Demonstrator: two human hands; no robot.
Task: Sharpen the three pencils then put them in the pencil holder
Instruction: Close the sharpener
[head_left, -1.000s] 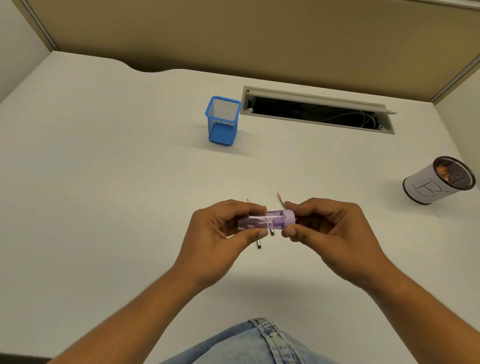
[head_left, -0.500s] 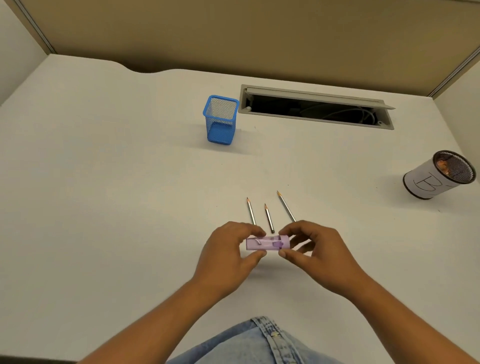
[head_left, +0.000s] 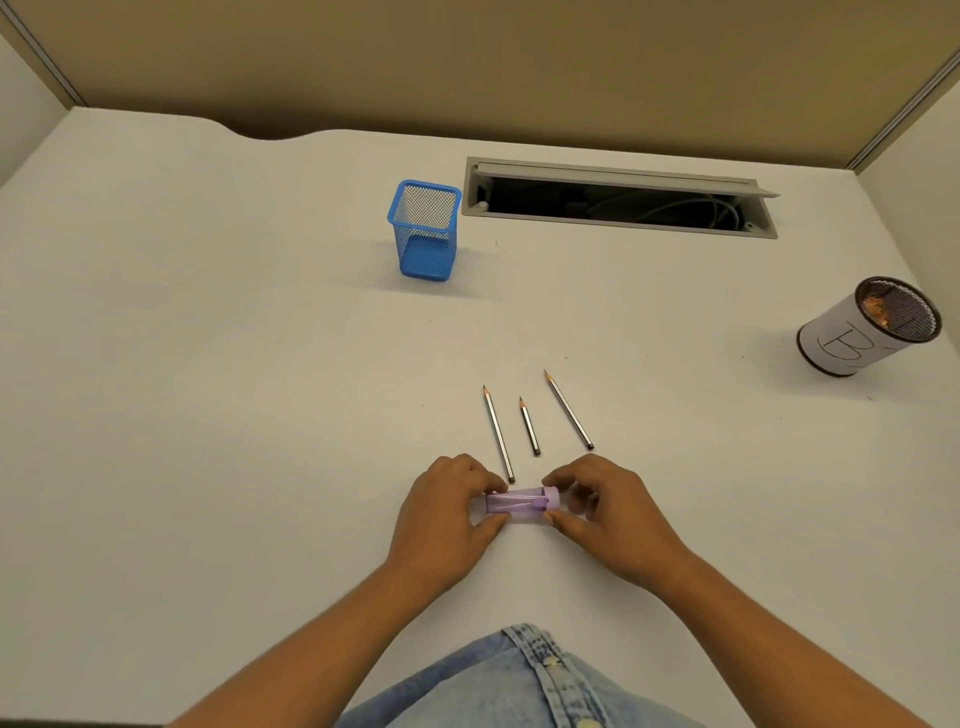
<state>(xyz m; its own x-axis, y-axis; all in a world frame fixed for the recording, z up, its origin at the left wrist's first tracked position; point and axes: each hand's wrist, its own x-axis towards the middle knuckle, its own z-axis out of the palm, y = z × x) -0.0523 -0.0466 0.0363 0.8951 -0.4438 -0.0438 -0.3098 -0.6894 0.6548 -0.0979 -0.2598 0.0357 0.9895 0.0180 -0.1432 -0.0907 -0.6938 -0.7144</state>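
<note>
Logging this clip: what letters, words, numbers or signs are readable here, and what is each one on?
"B": hand-drawn in black on the white paper wrap of the round mesh cup, at the desk's right.
Nothing else: the purple sharpener, the blue mesh pencil holder and the pencils show no readable marking.

An office cubicle was indicated: a white desk (head_left: 208, 364), fitted with 1 cable hatch (head_left: 618, 171), enclosed by tan partition panels (head_left: 467, 62).

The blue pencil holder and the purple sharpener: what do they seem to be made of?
The blue pencil holder looks like painted metal mesh: fine see-through grid walls, solid rim. The purple sharpener is probably translucent plastic: its inside shows through the smooth body.
</note>
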